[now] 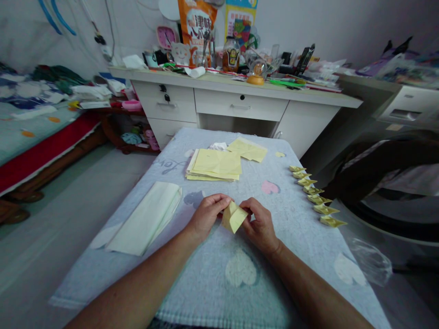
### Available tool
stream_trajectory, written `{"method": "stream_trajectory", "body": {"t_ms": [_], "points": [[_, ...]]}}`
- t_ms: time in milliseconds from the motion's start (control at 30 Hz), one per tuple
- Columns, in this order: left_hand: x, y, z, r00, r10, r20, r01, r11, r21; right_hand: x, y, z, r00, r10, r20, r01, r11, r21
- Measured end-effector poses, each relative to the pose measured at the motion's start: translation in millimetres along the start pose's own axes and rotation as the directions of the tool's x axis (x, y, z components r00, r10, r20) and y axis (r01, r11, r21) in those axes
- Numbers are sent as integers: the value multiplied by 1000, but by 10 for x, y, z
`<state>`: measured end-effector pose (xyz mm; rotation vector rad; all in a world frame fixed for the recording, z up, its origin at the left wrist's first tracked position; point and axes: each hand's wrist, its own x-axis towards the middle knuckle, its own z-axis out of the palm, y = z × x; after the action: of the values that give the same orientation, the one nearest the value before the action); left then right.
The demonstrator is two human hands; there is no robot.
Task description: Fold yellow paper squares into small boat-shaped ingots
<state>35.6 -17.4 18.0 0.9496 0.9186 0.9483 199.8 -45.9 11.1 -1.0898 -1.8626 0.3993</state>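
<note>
Yellow folded paper (235,218), held over the middle of the cloth-covered counter (206,283), with creases and angled flaps showing. Pinched at the upper left by the left hand (210,214), thumb and fingers closed on it; gripped at the right side by the right hand (261,227), fingers curled nearly shut. Beyond both hands, a stack of yellow sheets (216,163), with loose yellow paper (249,150) just behind to the right. Left of the left forearm, a long folded pale sheet (146,220), lying aslant. Along the right edge, seven small folded yellow pieces (318,199) in a line, with pointed ends. Farther back, a white cabinet (219,103) with drawers.
</note>
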Motion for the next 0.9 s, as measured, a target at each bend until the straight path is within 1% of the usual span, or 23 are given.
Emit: {"method": "stream_trajectory", "body": {"t_ms": [100,233,367,433,500,600,733,800,900], "points": [[-5,3,4,1000,-15,15,15,1000,6,-3,-3,4,999,28,-19,-28,1000,14],[-11,16,0,1000,-13,16,12,999,40,0,-12,4,998,68,-17,-67,997,39],[0,16,-14,1000,17,6,-17,999,27,-2,-6,9,984,176,-3,-174,973,152],[12,8,-23,999,37,-12,-36,999,21,-2,1,6,967,254,21,-251,934,253],[26,-3,-33,998,58,-34,-57,998,35,3,9,-7,942,328,73,-331,869,367],[46,-21,-46,994,90,-57,-85,992,91,17,27,-37,907,397,142,-414,774,479],[66,-42,-61,986,145,-80,-124,968,218,39,55,-44,888,408,210,-458,753,473],[70,-44,-61,984,161,-79,-136,957,256,49,68,-25,873,416,255,-488,733,474],[62,-27,-45,985,160,-69,-141,966,214,61,85,10,847,440,298,-531,683,502]]}}
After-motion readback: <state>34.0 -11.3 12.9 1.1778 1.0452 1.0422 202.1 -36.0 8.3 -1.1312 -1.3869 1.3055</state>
